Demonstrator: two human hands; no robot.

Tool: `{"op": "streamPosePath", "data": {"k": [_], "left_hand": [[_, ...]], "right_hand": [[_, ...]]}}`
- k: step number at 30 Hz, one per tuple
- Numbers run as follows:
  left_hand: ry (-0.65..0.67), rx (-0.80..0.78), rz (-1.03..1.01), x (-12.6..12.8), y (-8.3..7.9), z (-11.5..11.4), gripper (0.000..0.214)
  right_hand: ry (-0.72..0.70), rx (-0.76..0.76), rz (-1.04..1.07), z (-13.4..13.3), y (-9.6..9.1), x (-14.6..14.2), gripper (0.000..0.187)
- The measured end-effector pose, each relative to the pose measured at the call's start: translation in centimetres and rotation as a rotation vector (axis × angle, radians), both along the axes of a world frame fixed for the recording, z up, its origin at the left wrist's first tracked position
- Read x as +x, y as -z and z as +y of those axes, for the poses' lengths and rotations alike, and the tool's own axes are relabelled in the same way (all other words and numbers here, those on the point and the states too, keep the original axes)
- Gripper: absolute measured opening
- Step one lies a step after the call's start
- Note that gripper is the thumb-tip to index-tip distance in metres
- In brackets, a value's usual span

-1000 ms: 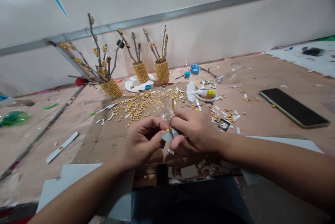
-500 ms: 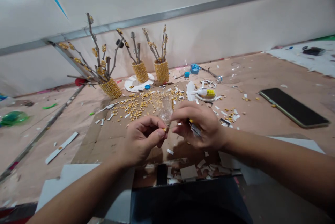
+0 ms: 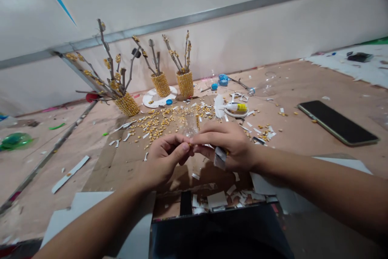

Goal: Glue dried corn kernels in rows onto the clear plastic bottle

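Note:
My left hand [image 3: 162, 158] is closed, pinching a small yellow corn kernel [image 3: 190, 144] between thumb and fingers. From the other side, the fingertips of my right hand [image 3: 235, 142] meet it. Tucked in the right palm is a small grey and yellow object [image 3: 220, 158], mostly hidden by the fingers. Just beyond both hands lies a crumpled clear plastic piece [image 3: 188, 123]. Loose corn kernels [image 3: 156, 123] are scattered to its left on the cardboard [image 3: 106, 166]. A white glue bottle with a yellow label [image 3: 238, 108] lies on its side behind my right hand.
Kernel-covered cups [image 3: 184, 84] holding twigs stand near the wall, one on a white disc [image 3: 148, 100]. A phone [image 3: 338, 123] lies at right. Behind are blue caps [image 3: 214, 87] and a clear bottle [image 3: 268, 85]. Paper scraps [image 3: 217, 199] litter the near edge.
My right fingers have come in from slightly apart to meet the kernel at my left fingertips. More of the grey part in the right palm shows. The view has shifted slightly.

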State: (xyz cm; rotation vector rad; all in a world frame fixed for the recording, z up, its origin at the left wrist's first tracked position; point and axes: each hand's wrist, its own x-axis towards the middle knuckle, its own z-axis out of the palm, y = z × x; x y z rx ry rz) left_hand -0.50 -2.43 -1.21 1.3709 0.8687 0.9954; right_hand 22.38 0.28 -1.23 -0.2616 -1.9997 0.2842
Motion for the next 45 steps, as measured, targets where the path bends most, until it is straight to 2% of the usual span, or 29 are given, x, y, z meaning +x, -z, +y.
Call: {"op": "streamPosePath", "data": {"k": [5, 7, 9, 12, 14, 16, 18, 20, 22, 26, 29, 33, 37, 45], "left_hand": [[0.003, 0.023, 0.070, 0.3, 0.1, -0.2, 0.040], [-0.018, 0.079, 0.128, 0.5, 0.1, -0.3, 0.039], [-0.104, 0.242, 0.173, 0.7, 0.3, -0.1, 0.031], [-0.395, 0.630, 0.168, 0.4, 1.3, 1.2, 0.019], [-0.486, 0.760, 0.227, 0.1, 2.1, 2.6, 0.046], [-0.405, 0.715, 0.315, -0.3, 3.0, 4.2, 0.077], [-0.260, 0.621, 0.339, -0.7, 3.7, 5.5, 0.095], [-0.138, 0.482, 0.310, -0.8, 4.1, 6.3, 0.102], [-0.084, 0.355, 0.214, -0.9, 4.3, 6.6, 0.101], [-0.155, 0.243, -0.032, -0.9, 3.8, 5.9, 0.088], [-0.229, 0.217, -0.112, -0.8, 3.1, 5.0, 0.081], [-0.270, 0.266, -0.123, -0.4, 2.8, 4.3, 0.079], [-0.255, 0.358, -0.096, 0.0, 2.9, 3.8, 0.077], [-0.239, 0.359, -0.036, 0.5, 2.7, 3.1, 0.076]], "right_hand": [[0.008, -0.045, -0.006, -0.2, 0.8, -0.6, 0.021], [0.010, -0.081, -0.020, -0.2, 0.7, -0.8, 0.016], [0.030, -0.112, -0.019, 0.0, 0.4, -0.6, 0.013], [0.161, -0.188, 0.082, 0.7, -0.3, 0.0, 0.007], [0.262, -0.270, 0.193, 1.4, -0.5, 0.6, 0.003], [0.310, -0.346, 0.265, 2.1, -0.4, 0.9, 0.007], [0.313, -0.400, 0.286, 2.6, -0.1, 1.0, 0.009], [0.303, -0.431, 0.280, 2.9, 0.2, 0.9, 0.010], [0.296, -0.435, 0.261, 3.1, 0.5, 0.9, 0.011], [0.300, -0.315, 0.183, 3.2, 0.7, 0.9, 0.006], [0.282, -0.206, 0.083, 3.0, 0.5, 0.9, 0.006], [0.275, -0.142, -0.043, 2.3, 0.1, 0.7, 0.009], [0.270, -0.151, -0.137, 1.6, 0.0, 0.5, 0.018], [0.317, -0.171, -0.057, 0.9, 0.2, 0.0, 0.020]]}}
